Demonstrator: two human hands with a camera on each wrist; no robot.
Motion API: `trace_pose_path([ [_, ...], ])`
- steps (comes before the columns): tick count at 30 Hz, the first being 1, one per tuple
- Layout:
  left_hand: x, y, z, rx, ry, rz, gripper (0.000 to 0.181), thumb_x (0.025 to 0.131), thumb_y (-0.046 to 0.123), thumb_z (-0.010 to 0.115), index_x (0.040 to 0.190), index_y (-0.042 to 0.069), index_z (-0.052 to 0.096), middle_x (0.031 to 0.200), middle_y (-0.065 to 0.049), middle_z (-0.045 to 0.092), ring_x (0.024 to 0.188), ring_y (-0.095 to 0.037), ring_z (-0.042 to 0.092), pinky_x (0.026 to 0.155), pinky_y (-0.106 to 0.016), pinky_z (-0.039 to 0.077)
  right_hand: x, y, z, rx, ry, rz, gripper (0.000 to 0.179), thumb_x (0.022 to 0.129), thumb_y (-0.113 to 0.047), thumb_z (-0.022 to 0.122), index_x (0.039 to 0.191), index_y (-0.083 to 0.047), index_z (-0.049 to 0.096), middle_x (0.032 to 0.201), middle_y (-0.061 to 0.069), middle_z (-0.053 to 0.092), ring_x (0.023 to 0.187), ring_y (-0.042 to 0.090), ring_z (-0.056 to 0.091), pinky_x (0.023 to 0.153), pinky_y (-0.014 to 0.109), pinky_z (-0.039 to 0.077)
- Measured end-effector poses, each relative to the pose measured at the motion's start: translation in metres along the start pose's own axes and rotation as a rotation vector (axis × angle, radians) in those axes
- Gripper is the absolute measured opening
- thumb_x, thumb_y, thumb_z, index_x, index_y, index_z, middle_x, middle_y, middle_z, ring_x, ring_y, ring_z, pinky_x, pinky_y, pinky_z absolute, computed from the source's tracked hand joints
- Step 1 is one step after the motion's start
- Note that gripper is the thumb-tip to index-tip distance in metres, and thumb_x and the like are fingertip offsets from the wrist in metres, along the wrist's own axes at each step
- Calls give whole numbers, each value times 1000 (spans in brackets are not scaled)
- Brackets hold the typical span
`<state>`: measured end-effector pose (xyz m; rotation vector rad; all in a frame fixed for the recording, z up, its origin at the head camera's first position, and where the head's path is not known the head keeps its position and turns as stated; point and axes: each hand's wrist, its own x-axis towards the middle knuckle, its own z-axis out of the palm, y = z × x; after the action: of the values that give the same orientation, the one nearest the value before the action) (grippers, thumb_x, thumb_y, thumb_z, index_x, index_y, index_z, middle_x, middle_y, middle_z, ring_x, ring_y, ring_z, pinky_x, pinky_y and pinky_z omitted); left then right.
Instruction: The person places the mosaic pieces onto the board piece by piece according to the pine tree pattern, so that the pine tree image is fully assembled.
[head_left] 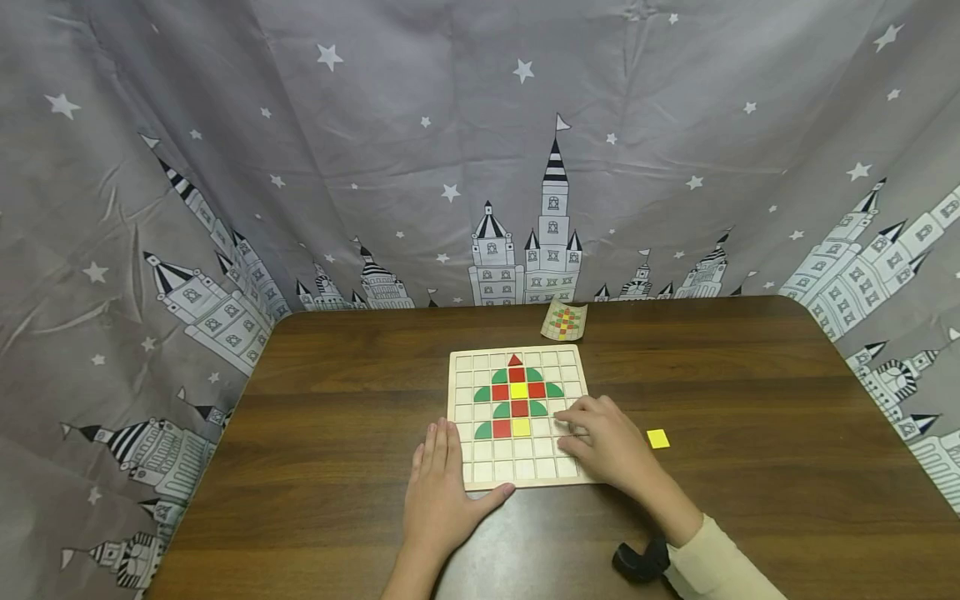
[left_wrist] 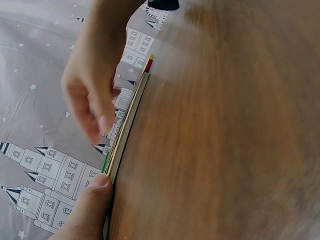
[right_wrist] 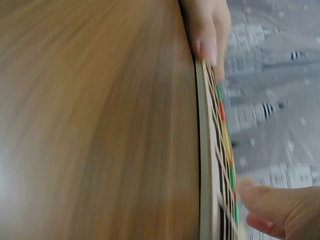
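Observation:
A pale wooden grid board [head_left: 480, 475] lies on the table, with red, green and yellow tiles set in its cells in a tree shape. A red triangle [head_left: 515, 361] tops the shape. My left hand [head_left: 438, 492] lies along the board's lower left side, fingers straight at the left edge and thumb on the near edge. My right hand [head_left: 611, 442] hovers over the board's right side, thumb and fingers bent and apart, with no tile showing between them. In the right wrist view, the right thumb [right_wrist: 265, 200] is close above the board's tiles.
A loose yellow square tile [head_left: 657, 438] lies on the table to the right of my right hand. Behind the board stands a small curled card [head_left: 564, 321] printed with a similar tree pattern. A grey curtain [head_left: 390, 125] with castles and stars hangs beyond the table [head_left: 337, 400].

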<state>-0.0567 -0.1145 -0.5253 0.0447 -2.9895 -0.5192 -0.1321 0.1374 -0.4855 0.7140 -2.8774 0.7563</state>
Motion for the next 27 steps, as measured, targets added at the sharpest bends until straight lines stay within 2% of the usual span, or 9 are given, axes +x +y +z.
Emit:
trace_pose_path([
  [7, 0, 0, 0, 2, 8, 2, 125, 72, 89, 52, 155, -1, 26, 164, -16, 25, 153, -32, 21, 123, -48, 23, -33, 48, -30, -33, 1, 27, 48, 80, -31, 82, 123, -12, 71, 113, -1, 66, 96, 17, 51, 78, 35, 46],
  [12, 0, 0, 0, 1, 10, 4, 125, 72, 89, 52, 155, -1, 26, 164, -16, 25, 153, -32, 21, 123, -48, 23, -52, 70, -42, -83, 27, 3, 51, 76, -29, 85, 122, -10, 71, 112, 2, 66, 98, 22, 52, 82, 42, 47],
  [21, -1, 1, 0, -4, -1, 1, 125, 72, 89, 52, 156, 0, 25, 164, -16, 24, 154, -31, 20, 124, -47, 23, -60, 81, -42, -119, 23, -51, 36, 78, -28, 83, 112, -20, 78, 111, 0, 64, 96, 20, 51, 79, 41, 45],
  [27, 0, 1, 0, 1, 8, 2, 125, 72, 89, 52, 156, 0, 25, 164, -16, 25, 154, -31, 20, 123, -47, 23, -59, 83, -38, -99, 51, -66, 26, 76, -26, 85, 101, -20, 77, 103, -6, 67, 96, 18, 53, 80, 42, 46],
])
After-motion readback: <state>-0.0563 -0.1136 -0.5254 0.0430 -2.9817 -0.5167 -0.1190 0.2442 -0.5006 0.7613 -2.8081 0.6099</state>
